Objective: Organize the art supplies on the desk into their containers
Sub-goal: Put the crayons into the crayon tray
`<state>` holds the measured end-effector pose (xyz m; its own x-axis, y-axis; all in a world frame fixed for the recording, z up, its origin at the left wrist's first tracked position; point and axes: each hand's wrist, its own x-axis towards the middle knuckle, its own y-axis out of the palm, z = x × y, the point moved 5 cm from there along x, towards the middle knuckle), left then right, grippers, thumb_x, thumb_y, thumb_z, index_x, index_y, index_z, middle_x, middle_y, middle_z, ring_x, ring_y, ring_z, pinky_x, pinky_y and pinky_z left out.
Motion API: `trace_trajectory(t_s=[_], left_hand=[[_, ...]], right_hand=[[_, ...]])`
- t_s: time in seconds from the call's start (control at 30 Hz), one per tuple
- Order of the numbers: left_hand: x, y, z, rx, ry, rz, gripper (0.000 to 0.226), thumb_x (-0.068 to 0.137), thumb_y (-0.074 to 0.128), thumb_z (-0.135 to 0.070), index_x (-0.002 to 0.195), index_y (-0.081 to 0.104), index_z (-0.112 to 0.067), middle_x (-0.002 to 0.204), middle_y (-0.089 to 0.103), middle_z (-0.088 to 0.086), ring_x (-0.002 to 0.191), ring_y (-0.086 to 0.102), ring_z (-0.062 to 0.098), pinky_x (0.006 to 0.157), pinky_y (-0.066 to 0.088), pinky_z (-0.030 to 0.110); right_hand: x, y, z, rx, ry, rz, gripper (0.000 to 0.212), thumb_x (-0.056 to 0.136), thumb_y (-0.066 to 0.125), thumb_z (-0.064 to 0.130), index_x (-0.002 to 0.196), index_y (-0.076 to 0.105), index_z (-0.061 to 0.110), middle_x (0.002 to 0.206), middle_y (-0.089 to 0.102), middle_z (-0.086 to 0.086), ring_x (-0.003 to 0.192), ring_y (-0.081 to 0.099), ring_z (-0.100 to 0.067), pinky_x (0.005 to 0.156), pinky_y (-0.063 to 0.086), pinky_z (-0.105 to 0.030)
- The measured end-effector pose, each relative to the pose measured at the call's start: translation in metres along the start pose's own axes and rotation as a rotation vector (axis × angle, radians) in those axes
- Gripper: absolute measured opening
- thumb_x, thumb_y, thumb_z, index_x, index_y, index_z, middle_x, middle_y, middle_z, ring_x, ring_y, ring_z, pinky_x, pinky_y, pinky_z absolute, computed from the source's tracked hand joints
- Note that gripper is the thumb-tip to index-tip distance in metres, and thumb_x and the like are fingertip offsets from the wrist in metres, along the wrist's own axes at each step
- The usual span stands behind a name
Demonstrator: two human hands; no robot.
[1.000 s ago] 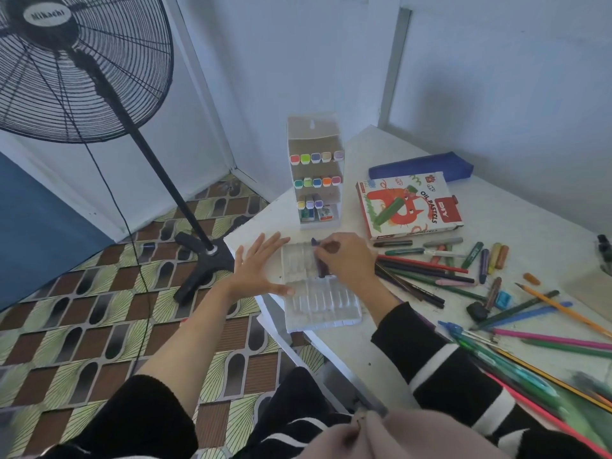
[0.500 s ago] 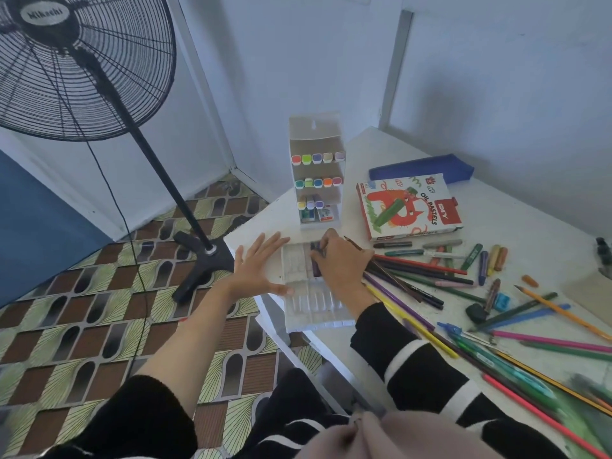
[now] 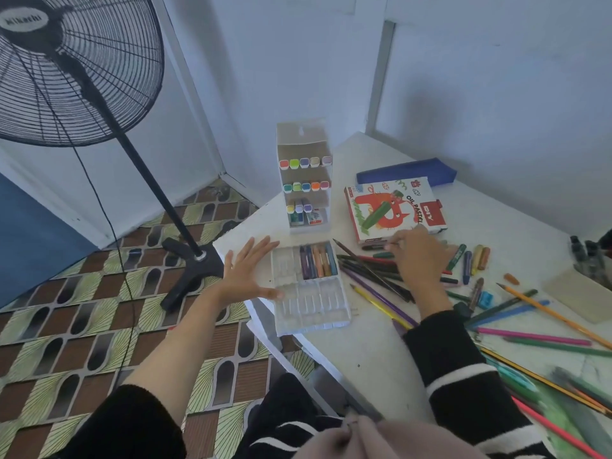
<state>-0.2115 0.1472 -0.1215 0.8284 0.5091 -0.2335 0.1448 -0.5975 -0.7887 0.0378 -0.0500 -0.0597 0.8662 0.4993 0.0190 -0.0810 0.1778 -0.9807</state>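
Many pencils [image 3: 533,336] litter the white desk [image 3: 374,359] beside a black standing fan [image 3: 76,67].

A white plastic compartment tray [image 3: 311,308] lay flat, near left, a row of coloured oil pastels [image 3: 318,262] filling its far right section; loose coloured pencils [image 3: 377,276] sprawled just right.

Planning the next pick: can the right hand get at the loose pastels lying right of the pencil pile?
Probably yes. The right hand is over the pencils, and the loose pastels lie uncovered on the desk just beside it. Its fingers may be holding a dark stick, so it might need emptying first.
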Motion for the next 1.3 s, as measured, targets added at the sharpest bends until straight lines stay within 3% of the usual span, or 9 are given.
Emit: trace_trajectory(t_s=[0.13, 0.3, 0.47, 0.63, 0.9, 1.03, 1.13, 1.2, 1.3], left_hand=[[0.001, 0.0, 0.001, -0.002, 0.013, -0.008, 0.117, 0.037, 0.05, -0.096, 0.139, 0.009, -0.056, 0.151, -0.005, -0.03, 0.141, -0.019, 0.002, 0.11, -0.022, 0.048], [0.0, 0.001, -0.001, 0.01, 0.003, 0.003, 0.112, 0.042, 0.055, -0.088, 0.138, 0.008, -0.055, 0.15, -0.006, -0.03, 0.142, -0.019, 0.004, 0.11, -0.022, 0.049], [0.0, 0.002, -0.004, 0.037, -0.022, 0.004, 0.107, 0.056, 0.066, -0.071, 0.144, 0.01, -0.049, 0.156, -0.006, -0.023, 0.143, -0.02, 0.007, 0.111, -0.021, 0.051], [-0.001, 0.005, -0.004, 0.049, -0.007, -0.009, 0.122, 0.039, 0.047, -0.095, 0.145, 0.008, -0.049, 0.155, -0.011, -0.024, 0.142, -0.023, 0.008, 0.11, -0.021, 0.052], [-0.002, 0.005, -0.005, 0.025, -0.01, -0.011, 0.122, 0.033, 0.045, -0.099, 0.141, 0.007, -0.055, 0.154, -0.01, -0.027, 0.141, -0.023, 0.005, 0.11, -0.022, 0.05], [-0.002, 0.004, -0.005, 0.023, -0.01, -0.014, 0.124, 0.033, 0.044, -0.099, 0.143, 0.009, -0.052, 0.155, -0.009, -0.025, 0.141, -0.023, 0.006, 0.11, -0.022, 0.05], [-0.003, 0.005, -0.004, 0.024, -0.017, -0.009, 0.12, 0.034, 0.044, -0.099, 0.139, 0.006, -0.056, 0.155, -0.009, -0.025, 0.14, -0.024, 0.003, 0.11, -0.022, 0.05], [-0.003, 0.005, -0.004, 0.019, -0.016, -0.006, 0.116, 0.034, 0.045, -0.099, 0.135, 0.005, -0.059, 0.152, -0.01, -0.029, 0.138, -0.025, 0.001, 0.11, -0.022, 0.05], [-0.004, 0.004, -0.005, 0.012, -0.011, -0.006, 0.114, 0.036, 0.048, -0.096, 0.135, 0.006, -0.059, 0.147, -0.011, -0.034, 0.14, -0.023, 0.001, 0.11, -0.022, 0.049]], right_hand=[[0.005, 0.007, -0.017, -0.059, 0.01, 0.036, 0.004, 0.084, 0.067, 0.037, 0.087, 0.069, 0.038, 0.116, 0.058, 0.003, 0.104, 0.057, -0.025, 0.1, 0.026, -0.051], [0.0, 0.009, -0.017, -0.012, -0.024, 0.019, 0.006, 0.084, 0.068, 0.033, 0.087, 0.068, 0.037, 0.117, 0.056, 0.003, 0.109, 0.053, -0.022, 0.102, 0.023, -0.052], [-0.012, 0.004, -0.013, 0.456, -0.061, 0.002, 0.009, 0.087, 0.064, 0.017, 0.096, 0.068, 0.018, 0.109, 0.06, -0.001, 0.097, 0.056, -0.018, 0.092, 0.037, -0.038], [-0.045, 0.009, 0.041, 0.678, -0.252, 0.153, 0.01, 0.084, 0.068, 0.018, 0.094, 0.068, 0.015, 0.092, 0.065, 0.001, 0.084, 0.059, -0.014, 0.08, 0.05, -0.032], [-0.081, 0.043, 0.124, 0.423, -0.527, 0.001, 0.018, 0.09, 0.056, 0.014, 0.106, 0.062, 0.008, 0.103, 0.059, -0.008, 0.089, 0.06, -0.024, 0.074, 0.053, -0.032], [-0.087, 0.051, 0.135, 0.278, -0.589, -0.124, 0.036, 0.06, 0.083, 0.004, 0.093, 0.068, 0.0, 0.085, 0.067, -0.015, 0.077, 0.067, -0.028, 0.063, 0.058, -0.032], [-0.086, 0.054, 0.136, 0.191, -0.64, -0.123, 0.029, 0.057, 0.087, 0.011, 0.079, 0.07, 0.003, 0.078, 0.068, -0.011, 0.073, 0.066, -0.023, 0.059, 0.055, -0.027], [-0.086, 0.057, 0.134, 0.226, -0.663, -0.101, 0.015, 0.074, 0.073, 0.019, 0.071, 0.068, 0.006, 0.079, 0.067, -0.011, 0.074, 0.065, -0.021, 0.059, 0.053, -0.026], [-0.09, 0.06, 0.125, 0.329, -0.638, -0.09, 0.044, 0.091, 0.036, 0.032, 0.078, 0.067, 0.002, 0.095, 0.061, -0.016, 0.086, 0.062, -0.028, 0.062, 0.055, -0.032]])
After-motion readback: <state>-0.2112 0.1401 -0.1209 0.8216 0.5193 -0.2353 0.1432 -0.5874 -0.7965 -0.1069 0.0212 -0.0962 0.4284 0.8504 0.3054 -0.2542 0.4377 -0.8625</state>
